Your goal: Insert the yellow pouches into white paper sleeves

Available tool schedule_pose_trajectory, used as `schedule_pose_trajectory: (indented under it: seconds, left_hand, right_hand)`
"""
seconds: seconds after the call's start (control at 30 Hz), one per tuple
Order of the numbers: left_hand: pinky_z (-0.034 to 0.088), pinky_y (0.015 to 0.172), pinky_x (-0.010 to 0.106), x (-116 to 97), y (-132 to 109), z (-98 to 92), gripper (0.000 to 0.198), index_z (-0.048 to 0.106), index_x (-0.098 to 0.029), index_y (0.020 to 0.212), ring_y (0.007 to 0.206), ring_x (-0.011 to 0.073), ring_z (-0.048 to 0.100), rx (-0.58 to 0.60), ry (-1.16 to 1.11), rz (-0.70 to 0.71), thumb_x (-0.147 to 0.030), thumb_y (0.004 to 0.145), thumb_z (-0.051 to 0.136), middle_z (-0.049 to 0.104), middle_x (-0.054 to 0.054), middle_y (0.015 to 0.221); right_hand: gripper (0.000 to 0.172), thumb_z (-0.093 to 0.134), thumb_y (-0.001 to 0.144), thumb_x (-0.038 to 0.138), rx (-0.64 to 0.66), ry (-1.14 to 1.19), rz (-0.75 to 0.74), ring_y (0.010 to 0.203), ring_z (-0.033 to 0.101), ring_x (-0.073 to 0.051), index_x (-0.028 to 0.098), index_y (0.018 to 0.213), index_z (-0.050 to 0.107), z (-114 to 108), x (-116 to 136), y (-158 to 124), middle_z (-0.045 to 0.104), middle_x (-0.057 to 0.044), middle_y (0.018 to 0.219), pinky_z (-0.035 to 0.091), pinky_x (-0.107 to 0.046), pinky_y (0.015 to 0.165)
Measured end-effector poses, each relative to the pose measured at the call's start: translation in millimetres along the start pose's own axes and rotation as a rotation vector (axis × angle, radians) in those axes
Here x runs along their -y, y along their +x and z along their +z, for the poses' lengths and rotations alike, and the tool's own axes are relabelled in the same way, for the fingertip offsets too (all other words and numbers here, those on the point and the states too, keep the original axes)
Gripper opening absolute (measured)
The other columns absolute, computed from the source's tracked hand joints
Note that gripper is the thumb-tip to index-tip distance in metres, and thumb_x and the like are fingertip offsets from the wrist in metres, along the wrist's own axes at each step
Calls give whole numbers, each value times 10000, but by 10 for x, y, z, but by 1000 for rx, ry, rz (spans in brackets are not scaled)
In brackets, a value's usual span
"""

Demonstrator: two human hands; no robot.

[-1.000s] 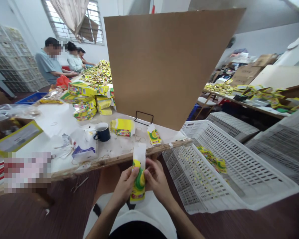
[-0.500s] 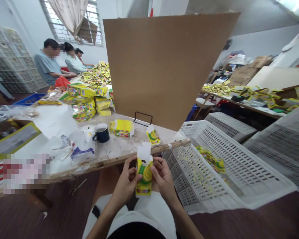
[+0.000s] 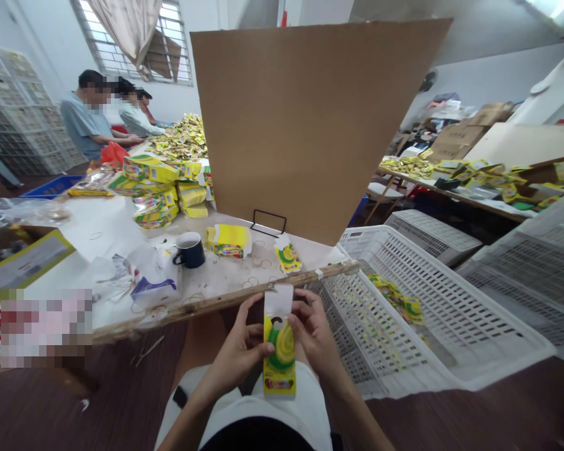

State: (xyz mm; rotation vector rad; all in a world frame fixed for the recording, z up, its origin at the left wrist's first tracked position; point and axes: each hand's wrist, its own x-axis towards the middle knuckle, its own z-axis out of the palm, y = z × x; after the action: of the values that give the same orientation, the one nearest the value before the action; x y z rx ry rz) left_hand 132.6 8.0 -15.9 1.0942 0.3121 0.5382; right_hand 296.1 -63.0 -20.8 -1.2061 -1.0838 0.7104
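Note:
A small yellow and green printed carton [image 3: 281, 351] stands upright over my lap, its white top flap raised. My left hand [image 3: 244, 347] grips the carton's left side, the thumb on its front face. On the other side my right hand [image 3: 314, 332] holds the upper right edge, thumb in front and fingers bent behind. What lies inside the carton cannot be seen. Another flat yellow and green carton [image 3: 287, 254] lies on the table just beyond my hands. A yellow box [image 3: 228, 240] sits to its left.
Past the table edge [image 3: 244, 289] stand a dark mug [image 3: 189, 250], a wire stand [image 3: 269, 222] and a tall cardboard panel [image 3: 319, 131]. White plastic crates [image 3: 432, 313] fill the right side, one holding yellow packets. Co-workers [image 3: 87, 119] sit at the far left beside a packet heap [image 3: 183, 138].
The carton has moved down and slightly right. Its raised flap now leans back more, and my right fingers have come up nearer the top.

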Motion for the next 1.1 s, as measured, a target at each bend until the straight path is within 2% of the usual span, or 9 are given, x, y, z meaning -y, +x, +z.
schedule_pose_trajectory:
  seconds: [0.07, 0.2, 0.3, 0.4, 0.5, 0.67, 0.8, 1.0, 1.1]
  left_hand:
    - [499, 758, 344, 5, 7, -4, 752, 231, -261, 1364, 872, 233, 678, -19, 40, 18, -227, 770, 691, 695, 70, 951]
    - [495, 791, 316, 33, 31, -28, 441, 497, -198, 1197, 937, 235, 657, -125, 192, 61, -216, 787, 657, 696, 81, 1022]
    - [503, 805, 321, 63, 37, -41, 463, 494, -207, 1234, 937, 231, 661, -210, 287, 62, -197, 794, 637, 699, 72, 1045]
    - [499, 836, 339, 85, 32, -48, 502, 467, -204, 1282, 982, 240, 652, -184, 297, 31, -186, 804, 615, 694, 85, 1074]
    - [496, 832, 345, 80, 34, -49, 518, 450, -185, 1299, 971, 240, 654, -145, 271, 20, -198, 807, 610, 697, 102, 1066]
    - [500, 803, 349, 19, 42, -34, 541, 468, -170, 1262, 899, 238, 670, -165, 166, 18, -207, 761, 667, 714, 97, 997]
    - [502, 778, 343, -12, 31, -29, 547, 498, -178, 1242, 870, 242, 674, -170, 134, 4, -214, 734, 697, 725, 86, 956]
    - [498, 810, 356, -5, 31, -22, 548, 479, -170, 1277, 901, 243, 667, -170, 176, 0, -214, 763, 665, 722, 98, 1000]
    - [489, 839, 364, 3, 30, -15, 536, 471, -167, 1286, 930, 243, 661, -158, 206, -7, -219, 782, 645, 712, 109, 1037]
  right_hand:
    - [284, 545, 912, 357, 2, -40, -57, 930, 579, -211, 270, 1182, 566, -10, 10, 2, 615, -50, 1000, 465, -364, 864]
    - [294, 511, 910, 440, 69, -287, -152, 1005, 543, -249, 248, 1009, 711, -69, 48, 12, 605, -76, 1016, 425, -398, 911]
    - [325, 580, 868, 408, 143, -230, 20, 890, 603, -229, 229, 1132, 643, -66, 66, 15, 646, -61, 950, 492, -356, 795]
    - [359, 643, 808, 295, 131, -256, 134, 793, 636, -208, 215, 1153, 581, -27, 59, 26, 674, -34, 878, 517, -304, 696]
    - [315, 648, 781, 250, 52, -371, 107, 771, 637, -198, 207, 1089, 600, 8, 44, 51, 671, -32, 877, 516, -283, 675]
    - [384, 672, 767, 267, 103, -402, 116, 674, 632, -164, 234, 1144, 610, 40, 55, 64, 664, -31, 956, 518, -264, 611]
    - [316, 596, 853, 335, 117, -372, 24, 899, 630, -222, 232, 1148, 643, 0, 55, 50, 652, -72, 1064, 525, -317, 753]
    - [407, 660, 784, 290, 109, -352, 100, 627, 595, -169, 239, 1182, 590, 5, 18, 3, 658, -19, 830, 497, -273, 575]
    - [343, 654, 765, 246, 58, -428, 93, 539, 542, -148, 243, 1107, 626, 48, 32, 12, 619, 17, 695, 465, -260, 544]
